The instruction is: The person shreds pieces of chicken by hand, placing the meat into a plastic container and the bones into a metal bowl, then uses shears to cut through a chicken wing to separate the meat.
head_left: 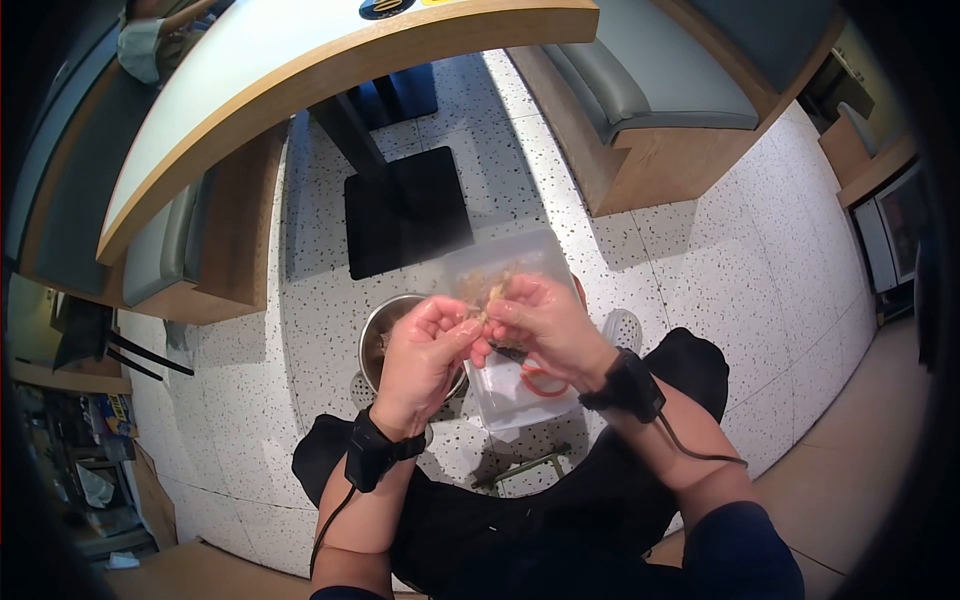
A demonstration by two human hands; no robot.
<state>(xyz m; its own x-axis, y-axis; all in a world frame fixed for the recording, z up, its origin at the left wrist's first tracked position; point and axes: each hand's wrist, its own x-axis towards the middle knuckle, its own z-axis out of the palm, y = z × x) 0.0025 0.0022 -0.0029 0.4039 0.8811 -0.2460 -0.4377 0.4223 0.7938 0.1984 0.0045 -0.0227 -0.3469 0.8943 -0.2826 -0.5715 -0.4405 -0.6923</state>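
Observation:
My left hand and my right hand meet above a translucent plastic container. Both have their fingers pinched on a small pale yellowish piece of food, too small to name exactly. Wet-looking pieces of the same kind lie in the container, partly hidden behind my fingers. Orange-red scissor handles rest in its near part. To the left, a round metal bowl stands on the floor, partly covered by my left hand, with something dark reddish inside.
A wood-edged table stands ahead on a black base. Padded benches flank it. A person is at the far upper left. A sandal shows right of the container. Shelves with goods stand at the lower left.

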